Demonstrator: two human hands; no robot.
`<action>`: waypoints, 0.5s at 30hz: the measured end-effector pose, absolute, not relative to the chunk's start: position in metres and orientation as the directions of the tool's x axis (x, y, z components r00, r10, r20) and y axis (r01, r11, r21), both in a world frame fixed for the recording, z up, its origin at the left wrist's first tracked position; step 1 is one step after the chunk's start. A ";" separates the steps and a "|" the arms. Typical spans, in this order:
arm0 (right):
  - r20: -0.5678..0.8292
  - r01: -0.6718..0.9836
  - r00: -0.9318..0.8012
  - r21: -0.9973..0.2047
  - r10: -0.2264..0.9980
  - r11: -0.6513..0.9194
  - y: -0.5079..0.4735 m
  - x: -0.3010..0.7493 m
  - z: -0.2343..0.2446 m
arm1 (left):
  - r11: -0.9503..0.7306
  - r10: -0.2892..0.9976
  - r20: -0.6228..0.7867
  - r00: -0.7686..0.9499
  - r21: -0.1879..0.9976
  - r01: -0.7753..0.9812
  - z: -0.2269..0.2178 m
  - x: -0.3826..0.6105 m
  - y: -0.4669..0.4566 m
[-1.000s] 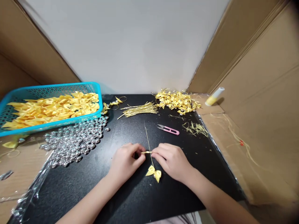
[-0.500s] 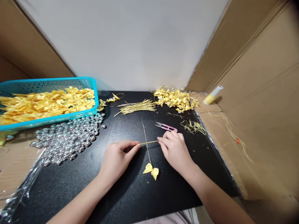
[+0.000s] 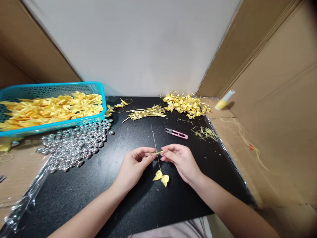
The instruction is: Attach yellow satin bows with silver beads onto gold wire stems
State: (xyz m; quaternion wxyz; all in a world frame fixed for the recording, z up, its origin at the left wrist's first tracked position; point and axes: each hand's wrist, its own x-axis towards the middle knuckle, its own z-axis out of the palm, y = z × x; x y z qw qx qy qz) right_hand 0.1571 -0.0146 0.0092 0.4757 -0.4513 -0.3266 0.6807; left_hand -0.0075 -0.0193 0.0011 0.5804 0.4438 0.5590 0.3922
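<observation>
My left hand (image 3: 135, 165) and my right hand (image 3: 182, 160) face each other over the black mat (image 3: 138, 205). Each pinches one end of a short gold cord (image 3: 158, 152) held level between them. A second thin gold strand (image 3: 155, 140) crosses it and runs down to a small yellow ribbon bow (image 3: 161, 177) that lies on the mat just below my fingers. Both hands are closed in a pinch.
A teal basket (image 3: 49, 127) of yellow bows stands at the left, with a heap of silver bells (image 3: 74, 143) in front. Behind lie a bundle of gold cords (image 3: 146, 113), finished bows (image 3: 187, 105), pink snips (image 3: 177, 133), cord scraps (image 3: 205, 133) and a glue tube (image 3: 224, 100). Cardboard walls enclose both sides.
My hands drew apart, pulling the gold cord taut, then came back together. The bow has stayed on the mat under them.
</observation>
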 end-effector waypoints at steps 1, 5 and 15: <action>-0.329 -0.396 -0.148 -0.845 0.933 -0.360 -0.015 0.157 0.009 | 0.296 0.953 -0.297 0.059 0.955 0.021 0.000 -0.007 -0.020; -0.307 -0.431 -0.130 -0.839 0.943 -0.332 -0.017 0.154 0.004 | 0.286 0.957 -0.285 0.050 0.958 0.001 -0.002 -0.007 -0.022; -0.192 -0.286 -0.065 -0.937 0.979 -0.202 -0.017 0.148 -0.003 | 0.235 0.971 -0.234 0.045 0.972 -0.003 -0.001 -0.006 -0.024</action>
